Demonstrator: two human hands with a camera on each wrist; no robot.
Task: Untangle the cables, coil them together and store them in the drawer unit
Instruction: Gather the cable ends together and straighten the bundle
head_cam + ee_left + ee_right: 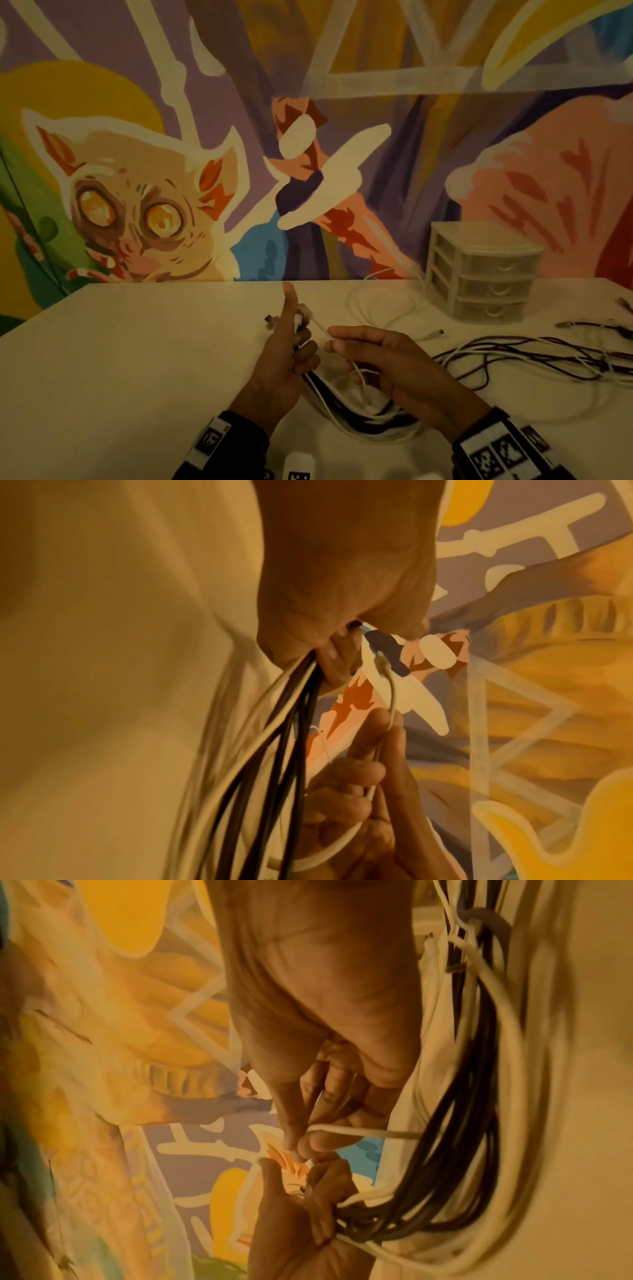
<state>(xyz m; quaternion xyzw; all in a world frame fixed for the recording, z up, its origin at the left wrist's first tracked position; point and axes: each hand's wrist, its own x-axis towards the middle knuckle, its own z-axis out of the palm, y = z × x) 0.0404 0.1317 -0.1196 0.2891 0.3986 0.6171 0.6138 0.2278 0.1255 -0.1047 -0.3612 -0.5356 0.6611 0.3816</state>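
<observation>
My left hand (pixel 301 349) grips a bundle of white and dark cables (pixel 359 421), with one finger pointing up and several plug ends sticking out above the fist. The bundle hangs in a loop below both hands. My right hand (pixel 330 342) pinches a single white cable (pixel 318 325) that runs to the left fist. In the left wrist view, the left hand (pixel 329 653) closes round the cable bundle (pixel 291 723). In the right wrist view, the right hand (pixel 298 1148) pinches the white cable (pixel 359 1131). The translucent drawer unit (pixel 486 270) stands at the back right, drawers closed.
More dark and white cables (pixel 548 359) trail across the white table (pixel 137 342) to the right. A loose white cable loop (pixel 387 301) lies in front of the drawer unit. A painted mural wall rises behind the table. A white object (pixel 298 466) sits at the near edge.
</observation>
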